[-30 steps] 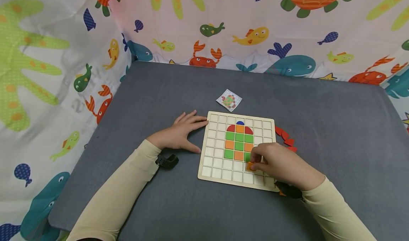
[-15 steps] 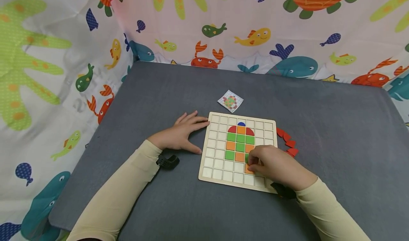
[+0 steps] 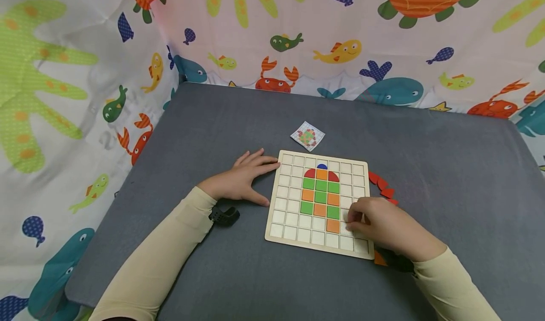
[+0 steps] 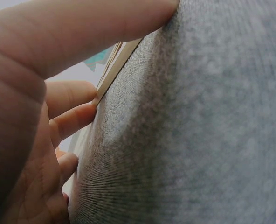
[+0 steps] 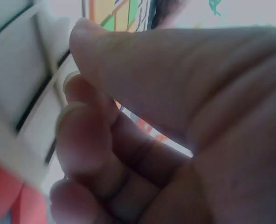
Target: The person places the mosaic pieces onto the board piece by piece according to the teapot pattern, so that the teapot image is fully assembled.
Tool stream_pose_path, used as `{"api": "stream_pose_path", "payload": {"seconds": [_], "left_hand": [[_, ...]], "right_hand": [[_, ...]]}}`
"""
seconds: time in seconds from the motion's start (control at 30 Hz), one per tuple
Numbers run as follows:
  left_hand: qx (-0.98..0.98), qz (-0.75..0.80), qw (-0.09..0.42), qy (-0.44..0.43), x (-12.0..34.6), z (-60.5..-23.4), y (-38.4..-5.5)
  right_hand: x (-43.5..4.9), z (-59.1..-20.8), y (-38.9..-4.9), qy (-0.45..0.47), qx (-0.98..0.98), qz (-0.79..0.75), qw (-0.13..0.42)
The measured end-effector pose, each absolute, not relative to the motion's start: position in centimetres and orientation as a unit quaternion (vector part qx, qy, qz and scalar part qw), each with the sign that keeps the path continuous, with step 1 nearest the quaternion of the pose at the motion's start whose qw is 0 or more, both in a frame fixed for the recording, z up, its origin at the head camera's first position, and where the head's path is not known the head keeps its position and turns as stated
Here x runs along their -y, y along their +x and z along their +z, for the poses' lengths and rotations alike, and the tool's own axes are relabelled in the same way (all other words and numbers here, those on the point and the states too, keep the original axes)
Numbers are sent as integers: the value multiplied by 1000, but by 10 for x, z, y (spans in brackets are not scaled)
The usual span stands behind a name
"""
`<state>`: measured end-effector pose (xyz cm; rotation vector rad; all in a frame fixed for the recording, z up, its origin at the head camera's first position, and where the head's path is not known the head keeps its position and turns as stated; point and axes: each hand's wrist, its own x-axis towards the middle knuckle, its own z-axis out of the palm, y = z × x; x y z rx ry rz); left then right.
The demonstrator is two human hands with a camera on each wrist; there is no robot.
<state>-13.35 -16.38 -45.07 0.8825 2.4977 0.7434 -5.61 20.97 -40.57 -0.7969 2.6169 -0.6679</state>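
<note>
A wooden grid board (image 3: 283, 219) lies on the grey table, bearing a figure of green, orange, red and blue tiles. Its lowest piece is an orange square tile (image 3: 333, 226), lying flat in a cell. My right hand (image 3: 385, 226) hovers over the board's lower right cells, just right of that tile. Its fingers are loosely bent, and no piece shows between thumb (image 5: 89, 44) and fingertips in the right wrist view. My left hand (image 3: 238, 179) is spread out flat, with fingertips at the board's left edge (image 4: 117, 67); its thumb rests on the table near that edge.
A small pattern card (image 3: 307, 136) lies beyond the board. Several red pieces (image 3: 381, 184) curve along the board's right side. An orange piece (image 3: 380, 258) shows by the lower right corner, partly under the right wrist. A sea-animal curtain (image 3: 238, 37) hangs behind the grey table (image 3: 221, 273).
My right hand set the orange square tile down into a cell, let it go and drew back to the right. My left hand stayed at the board's edge.
</note>
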Motion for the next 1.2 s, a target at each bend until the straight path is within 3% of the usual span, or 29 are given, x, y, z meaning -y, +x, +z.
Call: {"api": "stream_pose_path", "payload": {"seconds": [0.63, 0.9, 1.2], "left_hand": [[-893, 262, 194, 311, 167, -451, -133], [-892, 264, 193, 312, 163, -451, -134], [-892, 261, 195, 314, 163, -452, -135]], "right_hand": [[-271, -413, -40, -202, -942, -225, 144], [-282, -418, -38, -211, -943, -221, 129], [-282, -419, -38, -196, -943, -220, 153]]}}
